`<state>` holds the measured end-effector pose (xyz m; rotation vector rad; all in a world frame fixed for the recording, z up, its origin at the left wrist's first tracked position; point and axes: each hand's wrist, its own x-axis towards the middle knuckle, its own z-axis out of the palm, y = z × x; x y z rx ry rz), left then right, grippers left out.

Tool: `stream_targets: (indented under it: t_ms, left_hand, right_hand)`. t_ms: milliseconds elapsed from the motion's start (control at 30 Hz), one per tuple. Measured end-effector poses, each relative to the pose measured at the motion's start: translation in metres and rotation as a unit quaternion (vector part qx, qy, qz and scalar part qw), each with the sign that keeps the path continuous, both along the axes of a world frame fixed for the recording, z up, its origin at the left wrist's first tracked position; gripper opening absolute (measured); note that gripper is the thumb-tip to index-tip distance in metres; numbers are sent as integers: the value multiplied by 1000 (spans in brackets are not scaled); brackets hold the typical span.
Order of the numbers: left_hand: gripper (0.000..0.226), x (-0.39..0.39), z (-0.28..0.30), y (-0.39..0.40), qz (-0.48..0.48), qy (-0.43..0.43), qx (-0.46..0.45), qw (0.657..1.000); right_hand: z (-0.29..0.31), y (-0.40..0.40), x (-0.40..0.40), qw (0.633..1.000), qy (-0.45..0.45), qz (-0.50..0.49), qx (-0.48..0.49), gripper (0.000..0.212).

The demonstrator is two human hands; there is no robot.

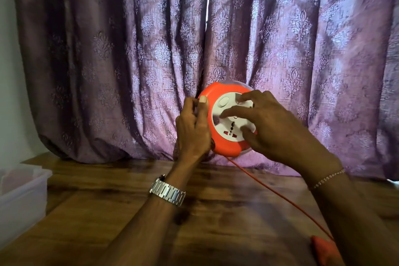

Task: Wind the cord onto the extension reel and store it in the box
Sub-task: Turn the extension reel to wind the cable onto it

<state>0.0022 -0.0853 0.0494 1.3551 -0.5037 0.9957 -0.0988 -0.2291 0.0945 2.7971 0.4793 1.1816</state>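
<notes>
An orange extension reel (224,144) with a white socket face is held up above the wooden table, its face tilted toward me. My left hand (193,129) grips the reel's left rim, thumb on the front edge. My right hand (269,127) lies over the white face with its fingers spread and their tips pressed into the face's recesses. An orange cord (278,196) runs from the reel's bottom down to the right across the table to an orange plug (323,250), partly hidden by my right forearm.
A translucent plastic box (21,196) stands at the table's left edge. A purple patterned curtain (129,49) hangs right behind the reel along the table's far side. The wooden tabletop (216,222) spreads below my arms.
</notes>
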Motion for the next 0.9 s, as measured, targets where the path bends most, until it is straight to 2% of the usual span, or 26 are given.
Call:
stream_targets:
  t_ms: [67, 200, 300, 467, 667, 900]
  left_hand:
    - [36, -1, 0, 0, -2, -2, 2, 1000]
    - [38, -3, 1, 0, -12, 1, 0, 1000]
    - [37, -2, 1, 0, -13, 1, -2, 1000]
    - [38, -3, 0, -1, -14, 2, -1, 1000]
    - [32, -1, 1, 0, 4, -9, 7, 1000]
    - [30, 3, -2, 0, 11, -16, 29, 999]
  right_hand:
    - [1, 2, -2, 999, 10, -27, -19, 56]
    - [0, 6, -2, 996, -26, -65, -63, 56]
    - [-3, 7, -1, 995, -44, -64, -57, 56]
    - [-6, 6, 3, 996, -67, -54, -10, 55]
    - [-15, 13, 13, 981, -140, -25, 132, 65]
    - [-25, 17, 25, 970, -157, -45, 178, 70]
